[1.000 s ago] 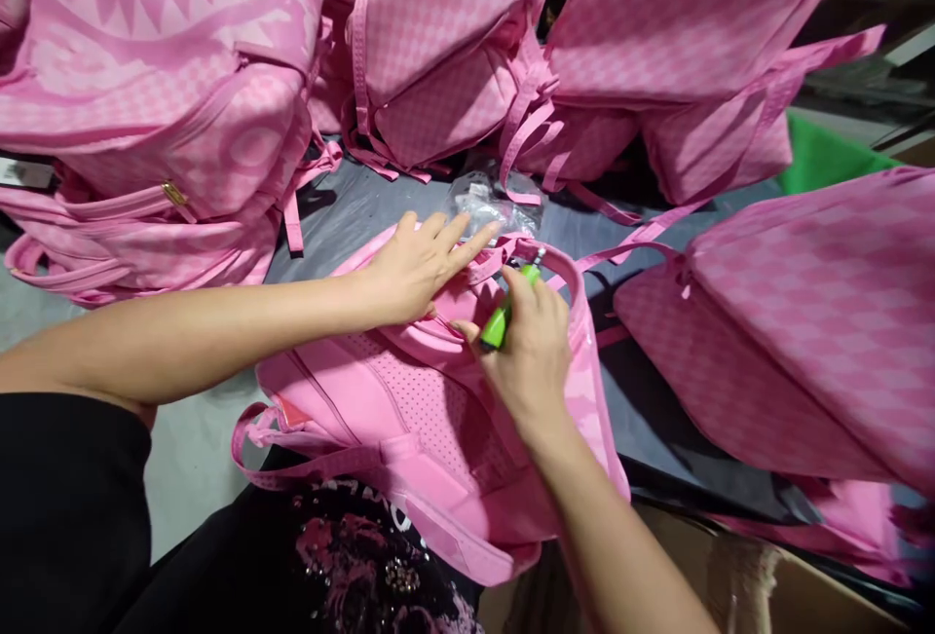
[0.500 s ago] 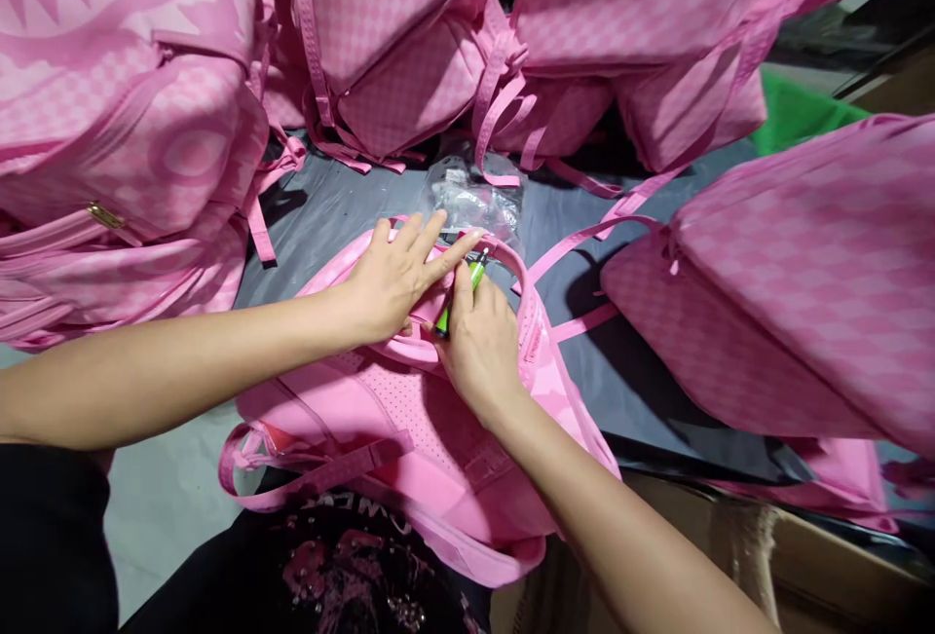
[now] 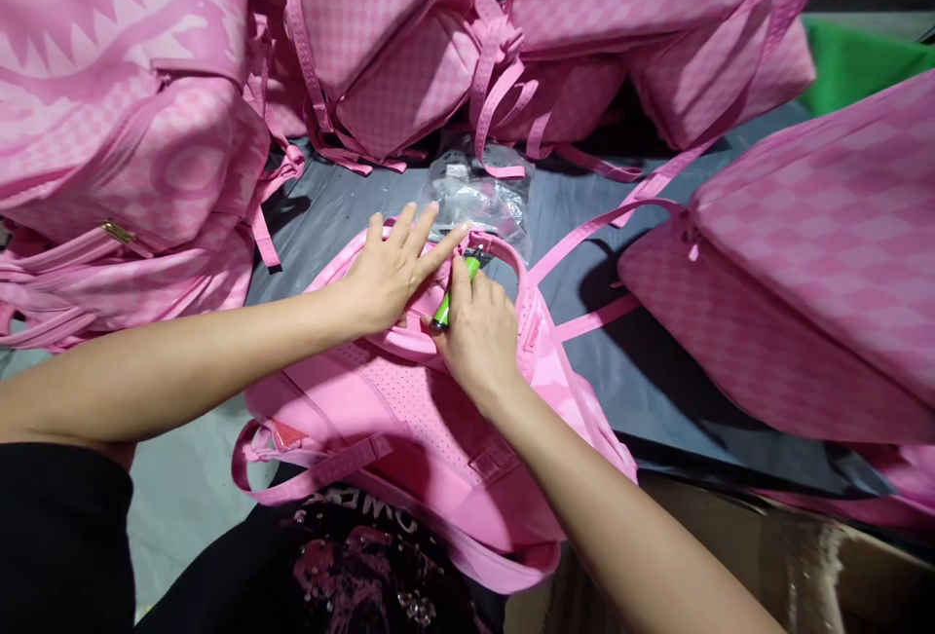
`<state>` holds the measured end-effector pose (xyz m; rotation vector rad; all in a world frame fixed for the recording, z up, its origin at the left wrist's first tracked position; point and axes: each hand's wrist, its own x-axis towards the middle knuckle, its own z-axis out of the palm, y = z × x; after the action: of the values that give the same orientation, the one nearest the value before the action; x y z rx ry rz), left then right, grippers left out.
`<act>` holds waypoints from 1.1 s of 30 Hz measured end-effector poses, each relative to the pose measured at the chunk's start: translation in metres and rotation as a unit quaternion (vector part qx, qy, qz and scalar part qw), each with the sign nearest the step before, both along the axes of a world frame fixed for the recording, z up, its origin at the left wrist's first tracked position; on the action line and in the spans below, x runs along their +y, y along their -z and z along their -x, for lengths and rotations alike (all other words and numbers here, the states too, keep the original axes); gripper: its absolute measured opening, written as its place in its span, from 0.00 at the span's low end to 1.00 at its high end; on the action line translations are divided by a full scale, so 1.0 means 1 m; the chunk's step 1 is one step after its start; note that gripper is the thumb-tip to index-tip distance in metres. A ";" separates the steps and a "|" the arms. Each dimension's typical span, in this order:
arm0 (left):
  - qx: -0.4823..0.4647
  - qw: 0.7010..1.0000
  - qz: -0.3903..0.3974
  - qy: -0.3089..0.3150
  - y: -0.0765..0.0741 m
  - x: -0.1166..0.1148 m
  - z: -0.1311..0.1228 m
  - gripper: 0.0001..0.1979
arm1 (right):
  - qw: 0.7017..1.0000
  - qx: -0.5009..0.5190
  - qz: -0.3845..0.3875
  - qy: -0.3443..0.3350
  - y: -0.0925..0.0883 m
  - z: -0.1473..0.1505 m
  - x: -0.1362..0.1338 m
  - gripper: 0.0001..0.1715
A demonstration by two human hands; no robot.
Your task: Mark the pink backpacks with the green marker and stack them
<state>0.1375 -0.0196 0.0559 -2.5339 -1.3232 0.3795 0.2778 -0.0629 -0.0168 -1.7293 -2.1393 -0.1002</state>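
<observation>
A pink backpack (image 3: 430,420) lies at the table's front edge, its perforated back panel and straps facing up. My left hand (image 3: 394,269) rests on the top of this backpack with its fingers spread. Just right of it, my right hand (image 3: 478,327) is closed around a green tool (image 3: 457,293) with a dark end and a thin metal tip. The tip is at the pink fabric by the top strap, near my left index finger. What lies under both palms is hidden.
More pink backpacks stand at the left (image 3: 197,147), along the back (image 3: 394,40) and at the right (image 3: 810,254). A clear plastic bag (image 3: 478,191) lies on the grey table (image 3: 577,215). A green item (image 3: 862,64) is behind; a cardboard box (image 3: 774,556) sits below right.
The view has shifted slightly. The green tool is tilted a little differently in my right hand, and my left hand stays spread on the backpack.
</observation>
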 end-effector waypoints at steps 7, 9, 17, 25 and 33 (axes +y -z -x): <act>-0.018 0.998 -0.050 0.021 0.004 -0.004 0.003 0.42 | 1.000 -0.007 0.006 0.002 0.001 0.000 0.000 0.42; -0.023 0.998 -0.060 0.027 0.004 -0.005 0.005 0.39 | 1.000 -0.015 0.010 0.009 0.000 0.002 0.001 0.41; -0.028 0.999 -0.037 0.010 0.008 0.004 0.006 0.47 | 0.997 -0.024 0.046 0.057 -0.006 0.016 0.011 0.35; 0.033 0.999 0.031 -0.017 -0.006 0.006 0.011 0.66 | 0.998 0.017 0.036 0.041 -0.004 0.009 0.008 0.41; -0.005 1.000 0.012 -0.009 0.001 0.009 0.013 0.53 | 0.999 0.039 0.019 0.031 0.000 0.008 0.013 0.39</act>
<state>0.1250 -0.0107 0.0544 -2.5485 -1.3539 0.3891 0.2702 -0.0499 -0.0168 -1.7930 -2.0453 -0.0087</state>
